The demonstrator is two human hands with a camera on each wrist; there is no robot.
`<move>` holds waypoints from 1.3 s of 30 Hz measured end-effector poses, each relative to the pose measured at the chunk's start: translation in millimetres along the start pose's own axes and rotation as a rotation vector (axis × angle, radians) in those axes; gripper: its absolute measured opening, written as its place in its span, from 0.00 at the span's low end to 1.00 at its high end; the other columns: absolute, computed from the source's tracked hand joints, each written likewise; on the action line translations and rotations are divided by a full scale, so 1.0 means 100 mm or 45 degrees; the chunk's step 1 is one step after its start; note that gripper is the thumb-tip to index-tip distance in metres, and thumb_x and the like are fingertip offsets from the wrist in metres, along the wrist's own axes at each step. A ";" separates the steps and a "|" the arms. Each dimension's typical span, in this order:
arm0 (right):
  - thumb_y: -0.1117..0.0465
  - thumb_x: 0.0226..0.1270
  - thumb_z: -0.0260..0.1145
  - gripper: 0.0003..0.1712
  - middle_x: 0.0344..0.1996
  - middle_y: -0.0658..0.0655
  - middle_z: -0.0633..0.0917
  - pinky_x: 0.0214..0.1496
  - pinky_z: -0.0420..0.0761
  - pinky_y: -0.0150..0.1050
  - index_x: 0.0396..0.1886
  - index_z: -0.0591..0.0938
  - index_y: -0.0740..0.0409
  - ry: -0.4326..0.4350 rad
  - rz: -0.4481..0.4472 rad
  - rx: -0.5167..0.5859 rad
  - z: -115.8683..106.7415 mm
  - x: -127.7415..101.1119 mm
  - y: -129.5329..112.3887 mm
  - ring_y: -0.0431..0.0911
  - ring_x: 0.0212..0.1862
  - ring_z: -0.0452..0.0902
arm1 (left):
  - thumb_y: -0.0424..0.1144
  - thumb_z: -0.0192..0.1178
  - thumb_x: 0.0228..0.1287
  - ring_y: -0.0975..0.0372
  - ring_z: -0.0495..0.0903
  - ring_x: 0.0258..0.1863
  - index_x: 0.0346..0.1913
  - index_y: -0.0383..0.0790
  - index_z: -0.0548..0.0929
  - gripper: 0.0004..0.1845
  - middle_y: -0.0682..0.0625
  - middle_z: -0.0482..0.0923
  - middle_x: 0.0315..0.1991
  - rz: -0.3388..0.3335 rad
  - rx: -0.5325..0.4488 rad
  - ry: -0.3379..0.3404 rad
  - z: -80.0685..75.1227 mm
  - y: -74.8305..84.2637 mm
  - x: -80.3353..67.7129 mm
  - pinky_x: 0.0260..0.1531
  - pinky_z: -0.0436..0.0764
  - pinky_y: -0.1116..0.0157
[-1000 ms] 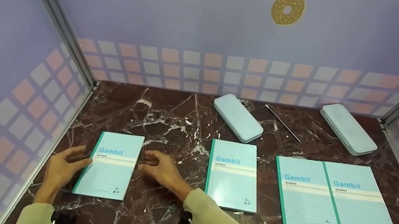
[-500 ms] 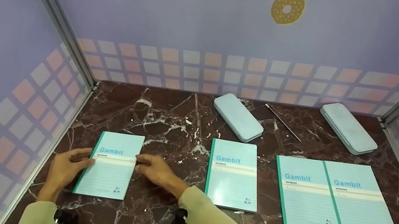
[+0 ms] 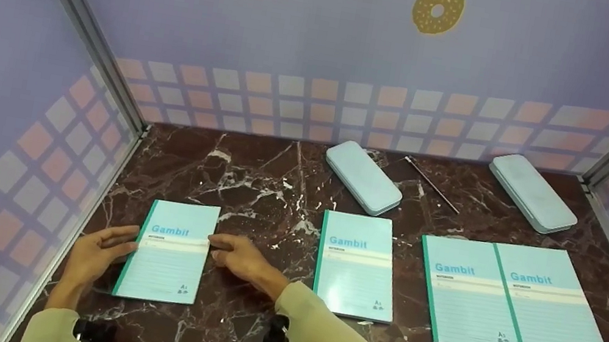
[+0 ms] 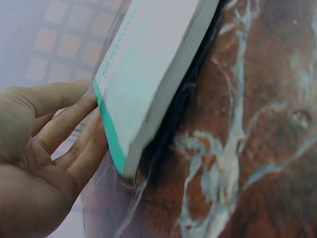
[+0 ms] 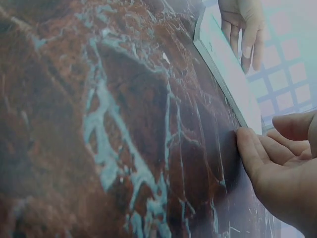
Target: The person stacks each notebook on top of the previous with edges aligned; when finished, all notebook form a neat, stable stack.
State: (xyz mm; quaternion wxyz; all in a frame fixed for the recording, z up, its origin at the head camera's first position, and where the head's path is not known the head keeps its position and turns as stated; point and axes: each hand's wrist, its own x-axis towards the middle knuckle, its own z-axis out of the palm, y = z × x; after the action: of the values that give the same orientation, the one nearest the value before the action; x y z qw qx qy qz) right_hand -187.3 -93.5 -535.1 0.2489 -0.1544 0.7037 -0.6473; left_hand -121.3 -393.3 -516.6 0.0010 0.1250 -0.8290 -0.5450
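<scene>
At the left of the table lies a pale blue notebook [image 3: 172,260] with a green spine and "Gambit" on its cover. My left hand [image 3: 96,254] is at its spine side; in the left wrist view the fingertips [image 4: 91,101] meet the green spine [image 4: 111,134]. On the opposite side, my right hand [image 3: 240,256] has its fingertips at the right edge. From the right wrist view, the fingers [image 5: 250,148] touch the near corner of the notebook [image 5: 230,74]. The fingers of both hands are extended rather than wrapped round it. Whether more than one notebook is stacked here, I cannot tell.
A similar notebook [image 3: 357,272] lies mid-table, and two side-by-side notebooks [image 3: 477,305] [image 3: 556,312] lie to the right. Behind them are two pale cases [image 3: 364,178] [image 3: 534,194] with a thin dark pencil [image 3: 432,184] between. Patterned walls [image 3: 291,101] enclose the table.
My right hand has moved left from beside the notebook to its right edge. My left hand came in to the spine, then drew slightly back. The notebook's near end has shifted slightly right.
</scene>
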 end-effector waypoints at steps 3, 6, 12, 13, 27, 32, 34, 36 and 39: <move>0.75 0.73 0.65 0.25 0.66 0.68 0.81 0.58 0.86 0.41 0.68 0.80 0.71 0.006 0.005 0.039 -0.01 0.00 0.00 0.58 0.57 0.86 | 0.37 0.71 0.73 0.75 0.86 0.48 0.75 0.29 0.73 0.33 0.52 0.87 0.59 -0.027 -0.126 0.008 -0.01 -0.02 0.00 0.49 0.86 0.70; 0.74 0.73 0.67 0.26 0.66 0.68 0.82 0.58 0.86 0.40 0.69 0.79 0.72 0.002 0.015 0.058 -0.04 -0.01 0.00 0.56 0.56 0.87 | 0.38 0.72 0.72 0.72 0.87 0.47 0.77 0.30 0.71 0.35 0.61 0.89 0.51 -0.062 -0.226 0.031 0.00 -0.01 0.00 0.50 0.86 0.70; 0.72 0.71 0.69 0.25 0.64 0.65 0.83 0.56 0.87 0.39 0.67 0.81 0.70 0.013 0.035 0.079 -0.09 -0.01 0.01 0.53 0.53 0.88 | 0.46 0.70 0.74 0.69 0.86 0.47 0.74 0.33 0.77 0.32 0.62 0.87 0.49 -0.111 -0.185 0.044 0.03 0.01 -0.02 0.48 0.88 0.67; 0.73 0.71 0.69 0.25 0.63 0.66 0.84 0.55 0.87 0.39 0.67 0.81 0.71 0.015 0.035 0.100 -0.10 0.00 0.01 0.54 0.53 0.88 | 0.48 0.69 0.75 0.70 0.86 0.48 0.74 0.34 0.77 0.32 0.62 0.87 0.50 -0.107 -0.164 0.033 0.04 0.02 -0.02 0.48 0.88 0.67; 0.75 0.71 0.69 0.20 0.49 0.66 0.86 0.52 0.90 0.46 0.60 0.81 0.76 0.072 0.028 0.265 -0.20 0.01 0.05 0.62 0.49 0.88 | 0.40 0.73 0.71 0.65 0.87 0.47 0.70 0.38 0.82 0.27 0.59 0.89 0.47 -0.106 -0.484 0.094 0.24 0.26 -0.04 0.46 0.88 0.68; 0.71 0.72 0.71 0.21 0.47 0.64 0.87 0.50 0.90 0.45 0.61 0.81 0.75 0.091 0.040 0.247 -0.21 0.01 0.07 0.57 0.47 0.88 | 0.34 0.73 0.70 0.64 0.87 0.43 0.67 0.38 0.85 0.24 0.55 0.89 0.46 -0.046 -0.588 0.117 0.32 0.46 -0.05 0.41 0.88 0.69; 0.70 0.71 0.71 0.22 0.45 0.63 0.87 0.49 0.90 0.45 0.61 0.81 0.74 0.110 0.043 0.260 -0.22 0.00 0.07 0.55 0.45 0.89 | 0.32 0.72 0.70 0.63 0.88 0.41 0.65 0.37 0.86 0.22 0.54 0.90 0.45 -0.023 -0.638 0.128 0.34 0.52 -0.04 0.38 0.88 0.69; 0.71 0.70 0.72 0.21 0.43 0.62 0.87 0.48 0.91 0.46 0.60 0.81 0.74 0.136 0.038 0.288 -0.24 0.00 0.07 0.53 0.42 0.89 | 0.30 0.72 0.70 0.63 0.89 0.40 0.64 0.36 0.86 0.21 0.52 0.90 0.45 -0.003 -0.680 0.135 0.36 0.55 -0.04 0.37 0.89 0.68; 0.72 0.69 0.72 0.19 0.39 0.61 0.87 0.47 0.91 0.45 0.58 0.82 0.74 0.179 0.004 0.293 -0.28 -0.01 0.06 0.51 0.40 0.88 | 0.28 0.71 0.70 0.60 0.90 0.39 0.63 0.34 0.86 0.20 0.49 0.90 0.44 0.019 -0.733 0.135 0.40 0.59 -0.03 0.38 0.90 0.65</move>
State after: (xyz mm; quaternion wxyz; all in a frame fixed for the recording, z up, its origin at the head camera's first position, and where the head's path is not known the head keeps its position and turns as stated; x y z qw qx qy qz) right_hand -201.5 -69.2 -540.1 0.2160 -0.0779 0.6407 -0.7327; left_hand -136.1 -334.5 -479.4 0.0837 0.1419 -0.6399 -0.7505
